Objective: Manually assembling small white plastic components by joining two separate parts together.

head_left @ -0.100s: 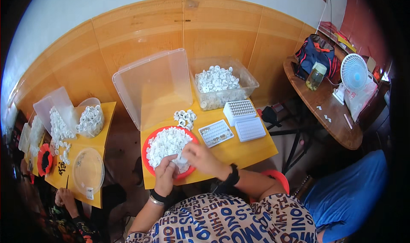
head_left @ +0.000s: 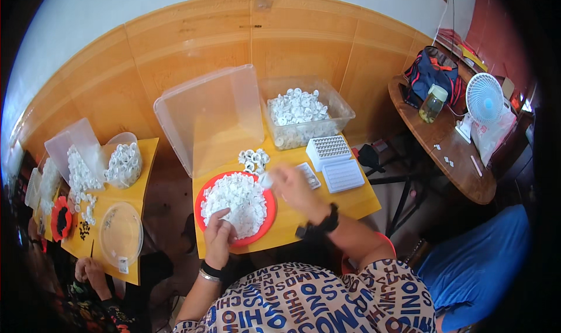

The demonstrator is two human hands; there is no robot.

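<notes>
A shallow red basin (head_left: 270, 216) heaped with small white plastic pieces (head_left: 236, 197) sits at the table's near left. At its near edge my left hand (head_left: 218, 239) is curled with thumb and fingers close together; whether anything is in them is hidden. My right hand (head_left: 294, 188), smeared by motion, pinches a small white piece (head_left: 266, 181) above the basin's right rim. Under that hand a white tray (head_left: 311, 175) shows only in part. Just beyond the basin lies a cluster of white ring-shaped parts (head_left: 255, 159).
A clear bin (head_left: 310, 135) full of white parts stands at the back, beside a tilted clear lid (head_left: 207, 119). A white holed rack (head_left: 328, 150) and a flat white tray (head_left: 343, 177) lie right. Another person's hands (head_left: 90, 273) are at the left table; a fan (head_left: 484, 97) stands far right.
My right hand has moved away from my left, up and rightward, carrying the white piece and now covering part of the tray. My left hand has shifted slightly left and down.
</notes>
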